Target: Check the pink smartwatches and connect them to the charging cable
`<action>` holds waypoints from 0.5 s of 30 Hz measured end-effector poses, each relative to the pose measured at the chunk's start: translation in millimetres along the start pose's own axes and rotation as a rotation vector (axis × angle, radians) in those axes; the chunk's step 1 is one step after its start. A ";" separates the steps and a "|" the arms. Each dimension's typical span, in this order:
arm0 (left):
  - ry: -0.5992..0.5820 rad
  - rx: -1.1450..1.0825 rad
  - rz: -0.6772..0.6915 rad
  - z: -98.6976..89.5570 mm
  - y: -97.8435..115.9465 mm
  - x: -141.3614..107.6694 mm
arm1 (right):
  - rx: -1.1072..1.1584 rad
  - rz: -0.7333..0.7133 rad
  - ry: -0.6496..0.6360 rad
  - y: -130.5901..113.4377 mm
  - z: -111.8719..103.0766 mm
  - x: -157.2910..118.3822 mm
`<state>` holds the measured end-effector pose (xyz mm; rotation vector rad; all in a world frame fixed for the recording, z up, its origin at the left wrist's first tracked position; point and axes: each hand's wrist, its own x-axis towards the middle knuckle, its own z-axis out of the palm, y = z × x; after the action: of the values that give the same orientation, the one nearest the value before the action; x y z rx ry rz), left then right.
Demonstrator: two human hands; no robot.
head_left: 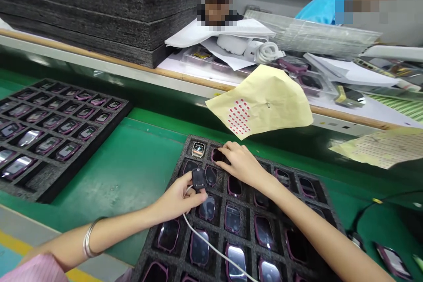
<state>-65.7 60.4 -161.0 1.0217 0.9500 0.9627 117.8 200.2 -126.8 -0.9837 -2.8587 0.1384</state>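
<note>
My left hand (183,197) pinches a small black square charging block (198,178) with small metal dots on its face. A white cable (211,243) runs from it down across the tray. The fingers of my right hand (241,162) are closed on a purple-rimmed smartwatch body (217,155) in a slot of the far row; its right part is hidden by the fingers. Both hands are over a dark foam tray (181,211) of similar strapless watch bodies. A lighter-framed watch with a lit screen (198,149) sits in the far left corner slot.
A second foam tray (114,130) of watch bodies lies to the left on the green table (132,167). Yellow paper (277,101) hangs from the shelf edge. Stacked foam sheets (99,17) and a coiled white cable (266,52) are on the shelf. Two people sit beyond.
</note>
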 end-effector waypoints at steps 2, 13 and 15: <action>-0.040 -0.074 -0.026 1.2 6.1 -2.2 | -0.015 0.001 -0.033 4.2 1.9 0.9; -0.086 -0.131 -0.057 -1.9 -4.2 5.0 | 0.412 -0.070 0.181 -19.7 -8.4 -22.0; -0.085 -0.099 -0.053 -0.5 -5.5 5.0 | 0.500 -0.162 0.160 -35.4 -7.7 -32.6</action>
<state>-63.7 63.9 -167.2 0.9427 0.8471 0.9063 122.9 152.7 -117.3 -0.6277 -2.5471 0.6839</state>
